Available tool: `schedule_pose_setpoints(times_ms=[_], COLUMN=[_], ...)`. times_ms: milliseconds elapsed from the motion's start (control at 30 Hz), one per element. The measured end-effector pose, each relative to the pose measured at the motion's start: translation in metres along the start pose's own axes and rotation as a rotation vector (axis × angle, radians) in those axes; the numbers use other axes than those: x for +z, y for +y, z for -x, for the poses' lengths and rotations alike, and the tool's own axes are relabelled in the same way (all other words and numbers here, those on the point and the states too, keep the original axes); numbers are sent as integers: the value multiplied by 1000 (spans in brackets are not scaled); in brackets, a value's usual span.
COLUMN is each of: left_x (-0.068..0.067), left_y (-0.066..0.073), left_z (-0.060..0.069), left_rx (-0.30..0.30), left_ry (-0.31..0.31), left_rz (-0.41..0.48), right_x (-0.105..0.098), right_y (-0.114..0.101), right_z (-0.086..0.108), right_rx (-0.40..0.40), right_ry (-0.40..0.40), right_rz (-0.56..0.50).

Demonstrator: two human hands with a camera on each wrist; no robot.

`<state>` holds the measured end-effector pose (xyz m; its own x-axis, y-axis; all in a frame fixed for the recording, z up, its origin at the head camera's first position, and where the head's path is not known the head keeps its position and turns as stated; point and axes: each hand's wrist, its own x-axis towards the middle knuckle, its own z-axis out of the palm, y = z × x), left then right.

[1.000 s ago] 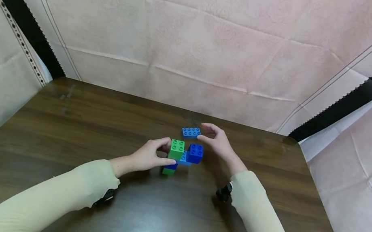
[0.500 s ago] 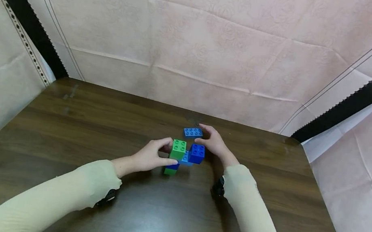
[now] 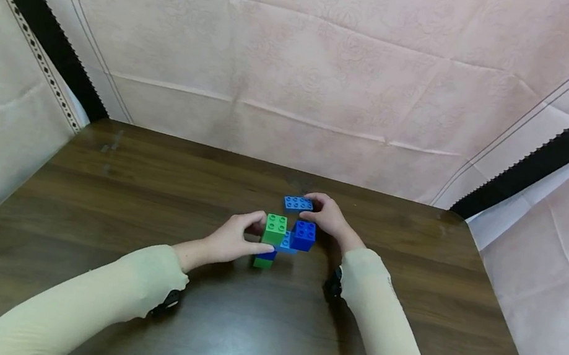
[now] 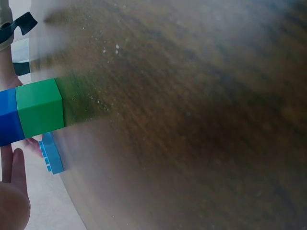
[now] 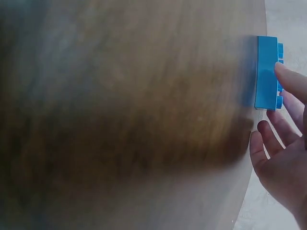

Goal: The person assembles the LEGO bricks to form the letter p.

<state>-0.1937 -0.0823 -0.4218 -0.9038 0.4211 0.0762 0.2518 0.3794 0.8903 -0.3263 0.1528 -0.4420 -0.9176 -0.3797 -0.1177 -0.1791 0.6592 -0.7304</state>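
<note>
My left hand (image 3: 231, 236) grips a small stack of toy building bricks between thumb and fingers. The stack has a green brick (image 3: 274, 229) on top, with dark blue and green bricks below. A light blue brick (image 3: 287, 242) juts out to its right and bears a dark blue brick (image 3: 303, 236). Behind the stack, a loose light blue brick (image 3: 298, 204) lies studs up on the table; my right hand (image 3: 331, 218) pinches its right end. In the right wrist view the thumb (image 5: 290, 79) lies against this brick's side, and the far fingertips are partly hidden.
The brown wooden table (image 3: 159, 182) extends around both hands. A pale cloth wall (image 3: 279, 76) rises behind its back edge, with more cloth at the left and right sides. Black strips (image 3: 544, 145) run along the corners.
My right hand has moved left and its thumb and fingers have closed in on the loose light blue brick. The left hand still holds the stack. The head view has shifted slightly.
</note>
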Motion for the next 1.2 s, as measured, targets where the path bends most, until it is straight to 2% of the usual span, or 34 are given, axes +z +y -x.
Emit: schedule_pose_setpoints(times_ms=[467,733,1200], left_x=[0,-1,0], left_y=[-2,-3,-4], left_z=[-2,0,-1], left_rx=[36,37,32], left_ry=[-11,-9,-3], left_rz=[-6,-5,-9], right_x=[6,6,3], right_y=[-3,-1,-9], right_z=[-6,-2,11], right_rx=[82,106,101], right_ry=[27,59,82], right_rz=[54,-3,-133])
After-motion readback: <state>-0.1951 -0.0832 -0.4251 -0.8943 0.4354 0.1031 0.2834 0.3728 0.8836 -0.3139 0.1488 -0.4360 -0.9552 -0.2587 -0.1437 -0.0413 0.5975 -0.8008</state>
